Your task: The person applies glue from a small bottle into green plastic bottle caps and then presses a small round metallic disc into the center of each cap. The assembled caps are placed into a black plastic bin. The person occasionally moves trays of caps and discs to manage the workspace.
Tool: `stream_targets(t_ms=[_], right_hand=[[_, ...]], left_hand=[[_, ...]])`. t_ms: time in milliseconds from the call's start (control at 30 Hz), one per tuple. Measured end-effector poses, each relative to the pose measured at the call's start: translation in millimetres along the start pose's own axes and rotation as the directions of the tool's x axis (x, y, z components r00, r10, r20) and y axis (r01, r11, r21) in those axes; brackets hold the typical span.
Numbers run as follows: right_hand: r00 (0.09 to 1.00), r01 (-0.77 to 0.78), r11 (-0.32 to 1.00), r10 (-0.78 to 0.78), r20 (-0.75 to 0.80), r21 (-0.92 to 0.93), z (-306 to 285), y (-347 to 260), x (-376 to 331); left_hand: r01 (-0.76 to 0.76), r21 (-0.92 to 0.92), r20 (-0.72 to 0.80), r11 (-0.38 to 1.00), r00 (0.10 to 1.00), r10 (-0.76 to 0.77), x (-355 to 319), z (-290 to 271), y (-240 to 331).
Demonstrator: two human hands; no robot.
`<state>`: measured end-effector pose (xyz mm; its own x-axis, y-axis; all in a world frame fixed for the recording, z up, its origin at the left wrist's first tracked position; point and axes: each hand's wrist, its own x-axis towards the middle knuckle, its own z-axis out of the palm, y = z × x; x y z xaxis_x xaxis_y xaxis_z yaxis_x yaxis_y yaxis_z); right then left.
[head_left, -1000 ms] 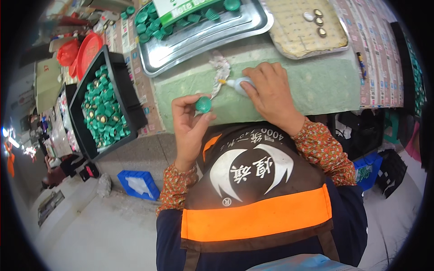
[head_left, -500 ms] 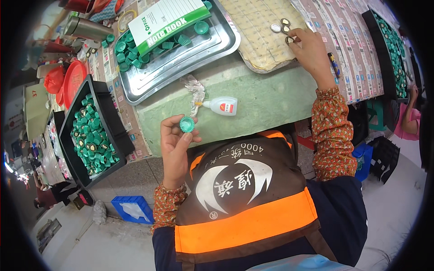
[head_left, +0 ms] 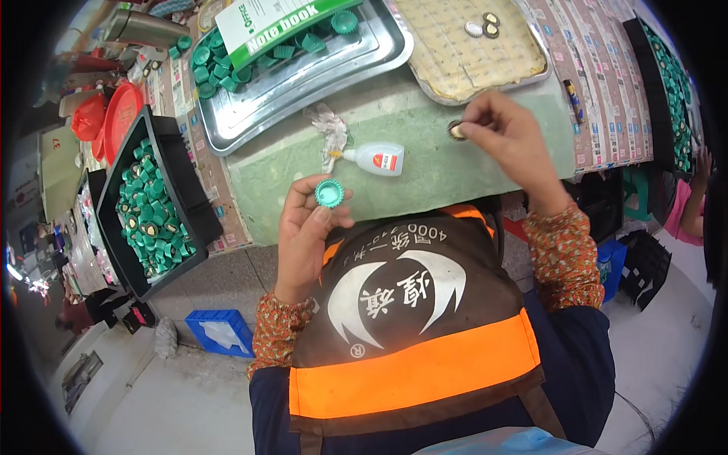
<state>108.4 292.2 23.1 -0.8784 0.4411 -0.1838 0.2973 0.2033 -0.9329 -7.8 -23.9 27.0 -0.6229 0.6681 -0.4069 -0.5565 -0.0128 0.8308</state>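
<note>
My left hand point(head_left: 305, 231) pinches a small green fluted cup point(head_left: 329, 193), its hollow side facing up toward me. Between the thumb and fingers of my right hand point(head_left: 509, 136) is a small dark round piece with a pale centre point(head_left: 456, 130), held over the green mat point(head_left: 440, 171). A white squeeze bottle of glue point(head_left: 379, 160) lies on its side between my hands, its yellow tip against a crumpled clear plastic wrapper point(head_left: 327, 130). Several more round pieces point(head_left: 491, 27) sit on the cloth-lined tray point(head_left: 447, 76) beyond my right hand.
A metal tray point(head_left: 303, 106) with green cups and a notebook point(head_left: 280, 30) stands at the far left. Black bins of green cups flank me, one left point(head_left: 201, 220), one far right point(head_left: 641, 57). A pen point(head_left: 574, 101) lies right of the lined tray. Another person's arm point(head_left: 694, 197) shows at the right edge.
My right hand has come back from the lined tray toward me, carrying one of the dark round pieces. My left hand still holds the green cup, in nearly the same place.
</note>
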Motion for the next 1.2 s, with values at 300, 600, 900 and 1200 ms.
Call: stream_targets(t_ms=[300, 600, 900, 1200], right_hand=[[0.982, 0.169, 0.908, -0.186, -0.008, -0.383, 27, 6, -28], [0.970, 0.239, 0.839, -0.231, 0.078, -0.488, 27, 9, -27], [0.890, 0.452, 0.858, -0.411, 0.199, -0.245, 50, -29, -33], [0.781, 0.614, 0.757, -0.541, 0.312, -0.224, 95, -52, -38]], left_hand=[[0.062, -0.032, 0.072, 0.998, 0.996, -0.060, 1, 6, -2], [0.125, -0.112, 0.047, 0.986, 0.992, -0.120, -4, 7, -6], [0.164, -0.309, 0.119, 0.937, 0.984, -0.133, -3, 7, -14], [0.209, -0.257, 0.102, 0.943, 0.977, -0.189, -4, 8, -18]])
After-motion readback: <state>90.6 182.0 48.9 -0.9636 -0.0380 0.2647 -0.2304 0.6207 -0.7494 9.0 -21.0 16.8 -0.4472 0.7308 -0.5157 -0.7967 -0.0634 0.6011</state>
